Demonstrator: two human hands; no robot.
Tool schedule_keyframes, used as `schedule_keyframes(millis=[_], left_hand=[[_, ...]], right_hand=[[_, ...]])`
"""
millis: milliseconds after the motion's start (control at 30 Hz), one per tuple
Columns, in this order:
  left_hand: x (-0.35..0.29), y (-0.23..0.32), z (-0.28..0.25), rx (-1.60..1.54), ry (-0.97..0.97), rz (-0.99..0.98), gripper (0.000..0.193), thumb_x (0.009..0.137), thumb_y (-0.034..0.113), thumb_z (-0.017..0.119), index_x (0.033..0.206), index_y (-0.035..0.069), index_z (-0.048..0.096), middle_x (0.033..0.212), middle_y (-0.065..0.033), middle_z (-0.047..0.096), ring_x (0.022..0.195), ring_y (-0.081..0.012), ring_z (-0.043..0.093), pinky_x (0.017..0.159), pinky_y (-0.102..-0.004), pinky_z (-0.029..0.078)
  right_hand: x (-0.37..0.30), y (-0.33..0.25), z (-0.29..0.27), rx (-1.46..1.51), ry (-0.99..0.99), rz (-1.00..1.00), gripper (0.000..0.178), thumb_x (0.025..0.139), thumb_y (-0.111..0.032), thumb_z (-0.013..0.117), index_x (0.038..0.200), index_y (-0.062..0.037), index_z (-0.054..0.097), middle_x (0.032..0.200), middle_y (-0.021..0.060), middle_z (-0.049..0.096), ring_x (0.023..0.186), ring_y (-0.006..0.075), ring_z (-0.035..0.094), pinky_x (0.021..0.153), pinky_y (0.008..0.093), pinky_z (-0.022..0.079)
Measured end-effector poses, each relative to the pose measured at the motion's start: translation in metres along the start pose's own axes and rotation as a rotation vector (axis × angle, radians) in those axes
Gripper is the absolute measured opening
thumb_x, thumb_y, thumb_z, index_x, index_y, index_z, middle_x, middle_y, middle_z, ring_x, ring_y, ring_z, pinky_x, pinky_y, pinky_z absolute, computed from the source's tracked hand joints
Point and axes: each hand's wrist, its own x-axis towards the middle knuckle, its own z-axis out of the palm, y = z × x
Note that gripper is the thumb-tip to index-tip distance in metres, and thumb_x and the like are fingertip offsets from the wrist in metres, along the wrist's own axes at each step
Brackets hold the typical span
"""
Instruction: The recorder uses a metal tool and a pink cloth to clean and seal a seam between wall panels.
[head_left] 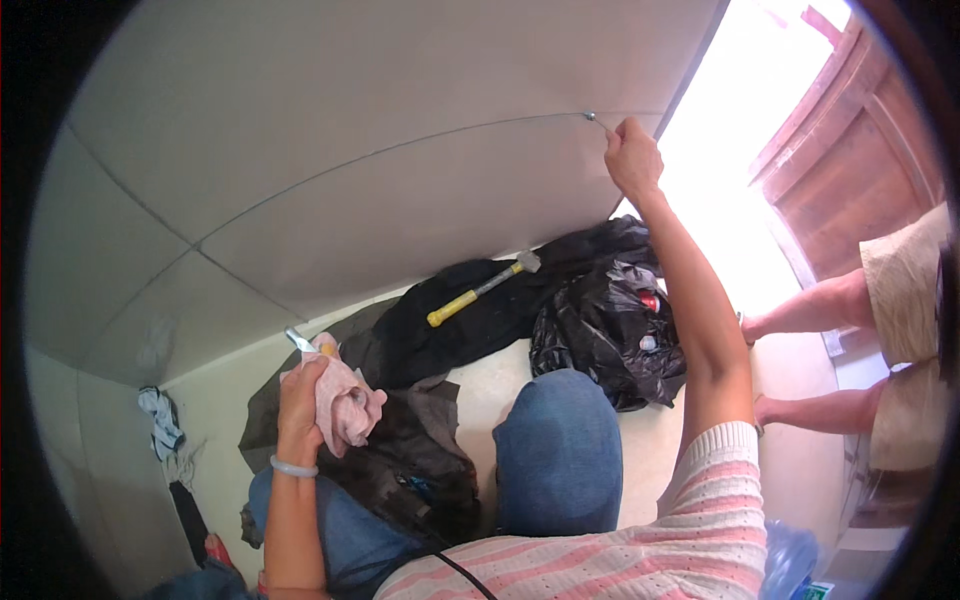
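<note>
High on the grey tiled wall [400, 200], my right hand [634, 158] is closed on a thin tool with a small shiny ball tip [590, 117]. That tip touches the joint line between two tiles, close to the wall's right edge. Lower left, above my knee, my left hand [299, 405] is wrapped round a crumpled pink cloth [350, 405]. Out of the cloth pokes a silvery, narrow end [296, 338] of something, with a bit of yellow beside it; the rest is hidden.
A hammer with a yellow grip [455, 306] lies on dark cloth [400, 340] along the wall's foot. Beside it sits a black plastic bag [575, 335]. Another person's bare legs [815, 305] stand at right, near a wooden door [870, 150]. A patterned cloth [160, 420] lies far left.
</note>
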Motion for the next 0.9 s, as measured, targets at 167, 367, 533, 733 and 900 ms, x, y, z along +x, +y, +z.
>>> schedule_keyframes(millis=[167, 367, 533, 733, 900], left_hand=[[-0.007, 0.003, 0.005, 0.047, -0.026, 0.021, 0.028, 0.087, 0.019, 0.056, 0.103, -0.005, 0.056, 0.088, -0.0109, 0.061, 0.073, -0.0182, 0.06, 0.066, -0.0304, 0.052], [-0.022, 0.008, -0.007, 0.09, 0.013, 0.079, 0.028, 0.088, 0.019, 0.054, 0.105, -0.004, 0.056, 0.091, -0.0107, 0.061, 0.078, -0.0182, 0.061, 0.07, -0.0307, 0.052], [-0.025, 0.027, 0.001, -0.043, -0.112, 0.132, 0.032, 0.088, 0.014, 0.054, 0.115, -0.003, 0.051, 0.105, -0.0124, 0.06, 0.091, -0.0193, 0.061, 0.081, -0.0328, 0.052], [-0.039, 0.048, -0.007, -0.291, -0.22, 0.23, 0.035, 0.089, 0.015, 0.055, 0.118, -0.003, 0.049, 0.108, -0.0119, 0.059, 0.095, -0.0189, 0.061, 0.087, -0.0329, 0.05], [-0.056, 0.059, -0.02, -0.506, -0.263, 0.231, 0.042, 0.087, 0.022, 0.057, 0.119, -0.003, 0.048, 0.11, -0.0141, 0.059, 0.097, -0.0216, 0.062, 0.088, -0.0346, 0.051]], right_hand=[[0.019, 0.034, -0.007, -0.045, 0.028, 0.095, 0.021, 0.087, -0.026, 0.051, 0.095, -0.0066, 0.056, 0.088, 0.0209, 0.064, 0.084, 0.041, 0.062, 0.075, 0.049, 0.047], [0.0, 0.036, -0.007, -0.033, 0.079, 0.172, 0.022, 0.087, -0.025, 0.05, 0.093, -0.0047, 0.056, 0.087, 0.0211, 0.065, 0.082, 0.0403, 0.063, 0.072, 0.0485, 0.048], [-0.064, -0.037, -0.027, 0.44, 0.083, -0.228, 0.019, 0.086, -0.021, 0.062, 0.086, -0.002, 0.057, 0.068, 0.0071, 0.059, 0.061, 0.0161, 0.056, 0.057, 0.0306, 0.043], [-0.155, -0.168, -0.047, 1.052, -0.552, -0.145, 0.013, 0.089, -0.015, 0.059, 0.087, -0.0026, 0.057, 0.066, -0.0069, 0.046, 0.06, 0.0015, 0.038, 0.052, 0.0192, 0.028], [-0.205, -0.222, -0.067, 1.187, -0.817, -0.197, 0.011, 0.09, -0.012, 0.058, 0.087, -0.0024, 0.055, 0.065, -0.0079, 0.045, 0.059, 0.0007, 0.036, 0.052, 0.0186, 0.028]])
